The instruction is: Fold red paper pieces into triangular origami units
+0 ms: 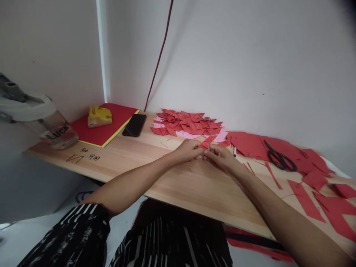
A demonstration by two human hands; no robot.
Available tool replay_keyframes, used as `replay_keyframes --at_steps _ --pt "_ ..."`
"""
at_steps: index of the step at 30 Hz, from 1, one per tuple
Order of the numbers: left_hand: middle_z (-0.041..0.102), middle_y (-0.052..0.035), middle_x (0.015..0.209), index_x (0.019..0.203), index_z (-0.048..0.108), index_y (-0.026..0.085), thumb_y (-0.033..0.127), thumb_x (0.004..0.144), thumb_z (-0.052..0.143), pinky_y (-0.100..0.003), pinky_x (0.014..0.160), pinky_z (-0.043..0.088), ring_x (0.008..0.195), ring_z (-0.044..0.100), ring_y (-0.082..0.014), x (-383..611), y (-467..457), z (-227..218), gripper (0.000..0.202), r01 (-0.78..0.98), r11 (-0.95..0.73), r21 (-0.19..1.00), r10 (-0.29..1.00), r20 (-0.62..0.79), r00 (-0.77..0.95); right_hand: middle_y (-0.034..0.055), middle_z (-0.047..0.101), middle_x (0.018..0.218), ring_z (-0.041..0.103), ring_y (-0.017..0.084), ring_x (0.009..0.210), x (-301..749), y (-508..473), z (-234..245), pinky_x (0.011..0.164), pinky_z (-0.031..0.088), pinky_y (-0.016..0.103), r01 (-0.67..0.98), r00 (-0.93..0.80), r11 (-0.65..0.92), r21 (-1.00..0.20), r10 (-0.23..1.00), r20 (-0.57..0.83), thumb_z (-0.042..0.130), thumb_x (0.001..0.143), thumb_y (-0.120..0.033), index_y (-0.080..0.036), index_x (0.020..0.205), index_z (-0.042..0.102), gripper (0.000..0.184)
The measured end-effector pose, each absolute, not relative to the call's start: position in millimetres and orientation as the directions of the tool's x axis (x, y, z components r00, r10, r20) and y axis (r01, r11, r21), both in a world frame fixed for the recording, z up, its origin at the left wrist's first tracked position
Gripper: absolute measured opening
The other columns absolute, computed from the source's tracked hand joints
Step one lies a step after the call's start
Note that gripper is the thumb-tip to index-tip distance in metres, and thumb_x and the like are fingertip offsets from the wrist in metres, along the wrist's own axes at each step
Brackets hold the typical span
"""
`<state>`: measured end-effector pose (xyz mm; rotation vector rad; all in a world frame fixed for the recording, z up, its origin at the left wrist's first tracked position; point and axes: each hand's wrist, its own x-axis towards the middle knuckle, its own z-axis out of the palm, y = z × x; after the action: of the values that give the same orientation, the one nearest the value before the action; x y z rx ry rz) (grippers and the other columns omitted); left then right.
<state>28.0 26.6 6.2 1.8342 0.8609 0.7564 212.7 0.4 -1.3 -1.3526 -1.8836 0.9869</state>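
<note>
Both my hands meet over the middle of the wooden table (178, 181). My left hand (189, 149) and my right hand (219, 155) are closed in a pinch on one small folded red paper piece (207, 142), which sticks up between the fingertips. Just behind it lies a heap of folded red and pink paper triangles (189, 124). Both forearms rest low over the table's front edge.
A black phone (135, 124) lies left of the heap. A red sheet on a yellow board (111, 124) carries a yellow packet (99, 116). Black scissors (279, 157) lie on red paper scraps (306, 200) at the right. A clear bottle (57, 131) stands far left.
</note>
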Motion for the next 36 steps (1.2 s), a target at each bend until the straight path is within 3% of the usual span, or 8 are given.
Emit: replay_keyframes --at_steps 5,14,22,28,36 --pt "0.050 0.0048 0.048 0.057 0.050 0.016 0.018 0.075 0.047 -0.017 0.041 0.027 0.040 0.042 -0.0055 28 28 6 0.018 0.247 -0.295 0.923 0.817 0.110 0.566 0.0015 0.061 0.071 0.049 0.012 0.058 216 0 -3 0.052 0.032 0.026 0.422 -0.316 0.161 -0.892 0.949 0.021 0.059 0.082 -0.052 -0.020 0.074 0.053 0.034" --pt "0.051 0.0045 0.049 0.059 0.050 0.015 0.022 0.079 0.049 -0.016 0.042 0.032 0.041 0.044 -0.0053 28 32 0 0.020 0.245 -0.291 0.925 0.821 0.110 0.560 -0.0004 0.055 0.061 0.039 0.010 0.048 216 10 -14 0.045 0.024 0.024 0.425 -0.256 0.131 -0.896 0.966 0.019 0.061 0.081 -0.053 -0.018 0.070 0.057 0.037" --pt "0.051 0.0048 0.051 0.060 0.051 0.015 0.014 0.076 0.048 -0.014 0.040 0.033 0.040 0.043 -0.0042 28 33 0 0.016 0.216 -0.236 0.947 0.813 0.071 0.578 0.0037 0.063 0.072 0.052 0.015 0.059 220 6 -9 0.049 0.033 0.027 0.378 -0.328 0.128 -0.917 0.945 -0.003 0.061 0.081 -0.056 -0.021 0.077 0.057 0.036" --pt "0.053 0.0045 0.051 0.061 0.051 0.015 0.017 0.078 0.049 -0.014 0.039 0.034 0.039 0.045 -0.0039 26 31 3 0.017 0.219 -0.226 0.949 0.816 0.061 0.576 0.0049 0.066 0.077 0.055 0.014 0.063 220 7 -9 0.052 0.037 0.026 0.377 -0.335 0.113 -0.919 0.942 -0.021 0.064 0.079 -0.054 -0.020 0.075 0.056 0.036" --pt "0.050 0.0052 0.049 0.059 0.050 0.015 0.011 0.075 0.044 -0.014 0.040 0.032 0.039 0.042 -0.0037 28 30 7 0.018 0.220 -0.221 0.950 0.817 0.058 0.574 0.0038 0.066 0.074 0.051 0.012 0.056 216 4 -8 0.045 0.029 0.024 0.378 -0.309 0.101 -0.920 0.951 -0.023 0.061 0.081 -0.055 -0.020 0.075 0.055 0.036"
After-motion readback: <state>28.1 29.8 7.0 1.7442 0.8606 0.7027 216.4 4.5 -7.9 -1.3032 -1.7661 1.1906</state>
